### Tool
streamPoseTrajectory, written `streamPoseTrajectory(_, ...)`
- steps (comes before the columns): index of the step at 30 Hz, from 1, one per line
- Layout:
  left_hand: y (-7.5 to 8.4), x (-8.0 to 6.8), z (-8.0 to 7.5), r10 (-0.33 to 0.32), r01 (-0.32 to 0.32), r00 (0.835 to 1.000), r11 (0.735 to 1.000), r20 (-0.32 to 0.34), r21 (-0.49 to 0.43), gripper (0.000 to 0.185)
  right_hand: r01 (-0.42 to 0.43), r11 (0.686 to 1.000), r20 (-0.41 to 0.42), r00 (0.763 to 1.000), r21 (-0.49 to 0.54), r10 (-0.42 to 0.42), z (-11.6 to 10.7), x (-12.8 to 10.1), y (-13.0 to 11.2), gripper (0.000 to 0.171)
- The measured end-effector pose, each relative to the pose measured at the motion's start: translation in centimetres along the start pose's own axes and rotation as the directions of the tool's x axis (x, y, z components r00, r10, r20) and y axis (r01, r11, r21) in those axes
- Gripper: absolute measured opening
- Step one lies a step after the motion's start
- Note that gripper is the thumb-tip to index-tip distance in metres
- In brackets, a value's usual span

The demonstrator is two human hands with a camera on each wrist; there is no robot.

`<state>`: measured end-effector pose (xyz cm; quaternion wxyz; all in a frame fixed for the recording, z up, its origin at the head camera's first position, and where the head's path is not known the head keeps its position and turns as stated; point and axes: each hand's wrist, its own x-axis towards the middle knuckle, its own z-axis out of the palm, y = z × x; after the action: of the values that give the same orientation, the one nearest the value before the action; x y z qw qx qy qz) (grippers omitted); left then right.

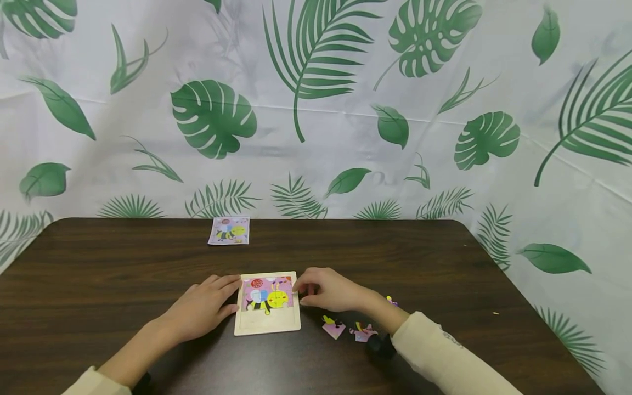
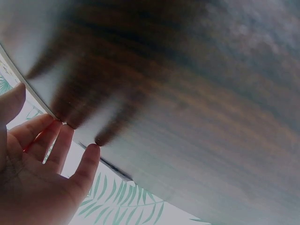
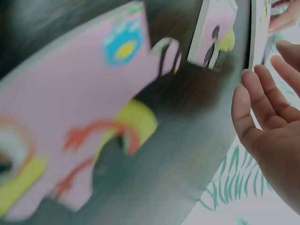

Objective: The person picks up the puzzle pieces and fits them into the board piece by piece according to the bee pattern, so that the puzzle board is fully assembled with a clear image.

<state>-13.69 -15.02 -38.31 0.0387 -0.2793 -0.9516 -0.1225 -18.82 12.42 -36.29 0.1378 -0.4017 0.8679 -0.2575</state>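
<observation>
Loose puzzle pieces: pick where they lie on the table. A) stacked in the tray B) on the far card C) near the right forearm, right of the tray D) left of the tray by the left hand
C: the loose pieces lie on the table beside the right forearm, right of the tray.

A makeshift recording corner rather than a lived-in room. A dark wood-grain bench [image 1: 99, 285] with rounded corners stands against a white sheet [image 1: 345, 137] printed with green palm and monstera leaves; the sheet hangs behind the bench and wraps down both sides, creased, hiding whatever room lies beyond. On the bench lie only a child's wooden puzzle tray [image 1: 267, 321], a few loose pieces [image 1: 333, 327] and a small picture card [image 1: 229, 230] near the far edge. No furniture, walls or windows show.
</observation>
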Motion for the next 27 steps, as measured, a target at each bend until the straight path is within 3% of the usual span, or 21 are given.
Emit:
streamPoseTrajectory(14, 0.0, 0.0, 0.1, -0.010, 0.010, 1.000, 1.000, 0.002, -0.003, 0.046, 0.024, 0.997, 0.100, 0.995, 0.069, -0.031, -2.2, -4.6, 1.8, 0.020)
streamPoseTrajectory(20, -0.1, 0.0, 0.1, -0.014, 0.014, 1.000, 1.000, 0.008, -0.005, 0.046, 0.028, 0.998, 0.134, 0.990, 0.048, -0.034, -2.1, -5.8, 2.0, 0.020)
streamPoseTrajectory(27, -0.1, 0.0, 0.1, -0.011, 0.011, 1.000, 1.000, 0.009, -0.002, 0.046, 0.067, 0.997, 0.115, 0.991, 0.030, -0.070, -1.4, -6.4, 2.6, 0.020)
